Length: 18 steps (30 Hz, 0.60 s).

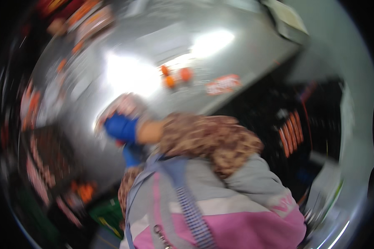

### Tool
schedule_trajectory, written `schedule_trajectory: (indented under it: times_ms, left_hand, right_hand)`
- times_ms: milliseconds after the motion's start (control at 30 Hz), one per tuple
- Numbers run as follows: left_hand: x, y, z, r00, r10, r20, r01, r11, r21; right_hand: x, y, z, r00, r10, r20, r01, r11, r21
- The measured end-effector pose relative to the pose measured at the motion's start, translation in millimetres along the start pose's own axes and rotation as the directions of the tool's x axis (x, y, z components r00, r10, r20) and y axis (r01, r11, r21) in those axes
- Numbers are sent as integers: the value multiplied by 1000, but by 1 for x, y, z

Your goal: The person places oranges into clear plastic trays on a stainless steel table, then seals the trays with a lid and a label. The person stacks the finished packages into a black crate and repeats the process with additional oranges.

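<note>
Both hands are in blue gloves. My right hand (121, 127) reaches over the metal table (162, 102) and lies against a clear plastic pack (129, 104) with pinkish contents; blur hides how its fingers sit. Close below it, my left hand (131, 156) shows only in part, near the table's edge, and what it touches is hidden. Several small orange and red round pieces (170, 81) lie farther up the table, and an orange-and-white printed packet or label (223, 84) lies to their right.
A dark crate (51, 155) with pinkish packs stands at the left, above a green crate (107, 214). Another person's hand (57, 27) is at the upper left beside orange-and-white packs (95, 21). A pale container (285, 20) sits at the table's far right corner.
</note>
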State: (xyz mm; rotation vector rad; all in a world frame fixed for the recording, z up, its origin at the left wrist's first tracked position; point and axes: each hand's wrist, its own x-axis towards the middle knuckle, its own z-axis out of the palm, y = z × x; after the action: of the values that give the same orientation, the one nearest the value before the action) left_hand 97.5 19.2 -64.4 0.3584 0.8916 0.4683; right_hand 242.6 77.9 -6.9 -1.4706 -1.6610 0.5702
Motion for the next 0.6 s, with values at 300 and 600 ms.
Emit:
schedule_trajectory:
  times_ms: [300, 600]
  left_hand:
    - [-52, -1, -59, 927, 31, -373, 19, 991, 131]
    - [-64, 28, -114, 753, 408, -516, -233, 899, 370]
  right_hand:
    - [123, -16, -38, 923, -45, 382, 282, 755, -592]
    - [120, 27, -35, 946, -313, 78, 311, 820, -481]
